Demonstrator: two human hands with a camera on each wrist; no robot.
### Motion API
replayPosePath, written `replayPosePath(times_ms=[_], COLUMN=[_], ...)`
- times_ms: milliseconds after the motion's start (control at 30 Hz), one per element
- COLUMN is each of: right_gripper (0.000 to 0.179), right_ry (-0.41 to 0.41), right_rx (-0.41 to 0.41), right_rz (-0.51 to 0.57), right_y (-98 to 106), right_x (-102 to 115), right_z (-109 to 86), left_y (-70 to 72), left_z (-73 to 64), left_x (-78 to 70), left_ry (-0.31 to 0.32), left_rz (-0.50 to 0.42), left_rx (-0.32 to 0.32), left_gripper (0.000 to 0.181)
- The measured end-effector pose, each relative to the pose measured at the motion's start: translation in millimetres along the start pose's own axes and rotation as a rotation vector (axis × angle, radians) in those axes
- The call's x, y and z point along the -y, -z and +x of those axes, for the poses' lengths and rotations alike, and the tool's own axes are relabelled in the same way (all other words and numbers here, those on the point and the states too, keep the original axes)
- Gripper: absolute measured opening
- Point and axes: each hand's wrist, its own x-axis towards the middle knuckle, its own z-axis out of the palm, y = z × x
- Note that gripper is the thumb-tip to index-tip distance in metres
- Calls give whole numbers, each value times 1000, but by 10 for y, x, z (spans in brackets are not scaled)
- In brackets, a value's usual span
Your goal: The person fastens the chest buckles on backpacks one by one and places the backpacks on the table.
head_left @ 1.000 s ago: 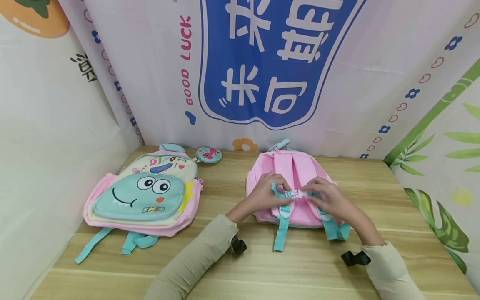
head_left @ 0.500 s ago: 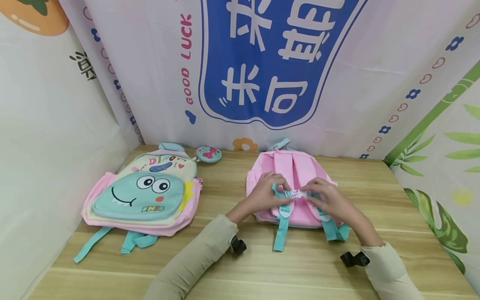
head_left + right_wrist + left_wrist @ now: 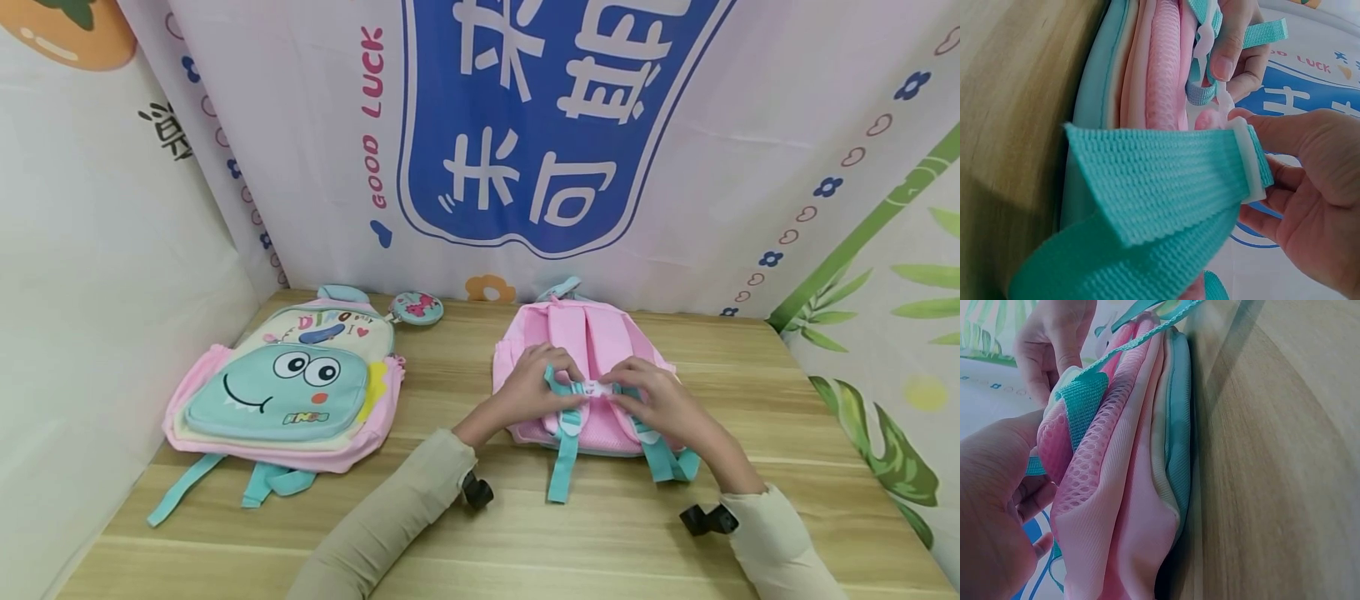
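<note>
A white buckle [image 3: 597,388] is seen over the middle of the pink backpack [image 3: 600,427], its long axis laid crosswise between the two shoulder straps [image 3: 567,333]. Each end is pinched in a narrow grip: the left end by the fingers of the left hand [image 3: 538,387], the right end by those of the right hand [image 3: 663,395] — neither hand is nearer, and the buckle is held in line between them. Whether it is fully latched cannot be told. Teal webbing [image 3: 562,471] is hung past the lower edge of the pink backpack. The pink backpack is laid straps up on the bench [image 3: 450,367]; its contents are hidden. Well left of the pink backpack, a dinosaur backpack [image 3: 277,392] is laid face up — contents likewise unseen — with a round teal charm [image 3: 417,308] beside its top.
</note>
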Motion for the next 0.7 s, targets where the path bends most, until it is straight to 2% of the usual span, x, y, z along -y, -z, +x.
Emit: replayPosePath(times_ms=[233, 700], right_gripper=[30, 30], right_ry=[28, 31], right_rx=[-25, -47], right_rz=[-16, -39], right_y=[-17, -49], right_x=[-6, -14], right_z=[0, -2], left_y=[-6, 0], left_z=[4, 9], left_x=[11, 14], left_ry=[-8, -12], left_rz=[7, 33], left_rx=[-1, 9], left_gripper=[19, 17])
